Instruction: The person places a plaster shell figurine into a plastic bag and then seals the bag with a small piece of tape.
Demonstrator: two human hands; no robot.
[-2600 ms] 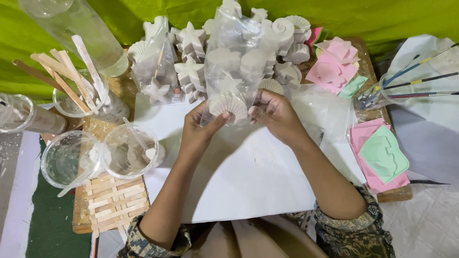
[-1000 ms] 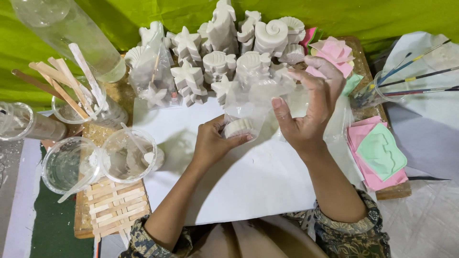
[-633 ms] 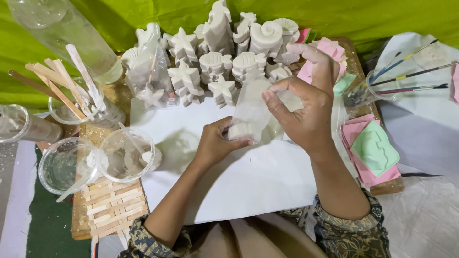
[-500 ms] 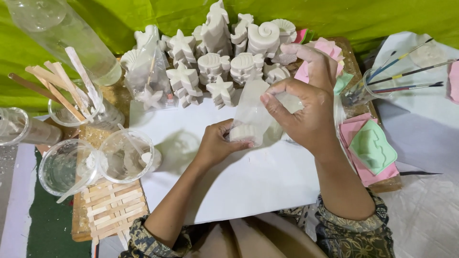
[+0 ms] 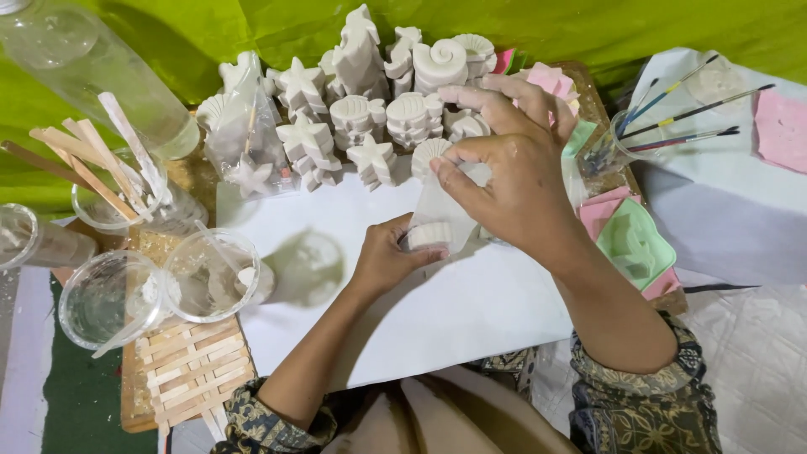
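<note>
Your left hand (image 5: pixel 388 256) is gripping the white plaster piece (image 5: pixel 429 234) inside the clear bag (image 5: pixel 441 206), steadying it, while your right hand (image 5: pixel 504 172) is pinching the bag's top just above.

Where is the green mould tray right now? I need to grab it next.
In the head view the green mould tray lies on pink sheets at the right, just beyond the right hand, below the cup of paintbrushes.

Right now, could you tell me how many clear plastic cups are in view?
5 cups: two side by side above the wooden mat, one behind holding wooden sticks, one at the left edge, one right holding paintbrushes. More may be hidden.
</note>
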